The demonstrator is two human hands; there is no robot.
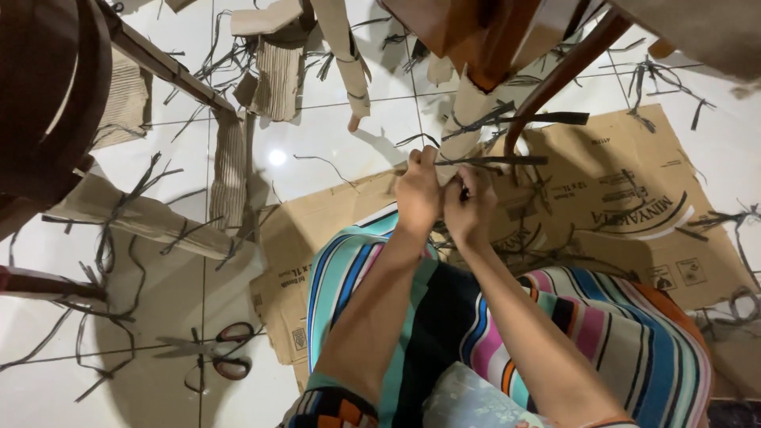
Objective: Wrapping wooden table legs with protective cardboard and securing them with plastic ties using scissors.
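Note:
My left hand (418,192) and my right hand (469,203) are close together in front of me, both pinching a dark strap (507,160) that runs to the right. The strap goes around a cardboard-wrapped wooden chair leg (466,119). My fingers are closed on the strap right beside the wrapped leg. More dark strap ends (547,118) stick out from the same wrapping. My lap is covered by striped cloth (602,325).
Flattened cardboard sheets (634,198) lie on the white tiled floor. Red-handled scissors (214,349) rest at lower left. Other wooden furniture legs wrapped in cardboard (277,75) stand at the top and left, with loose dark strap pieces (119,261) scattered around.

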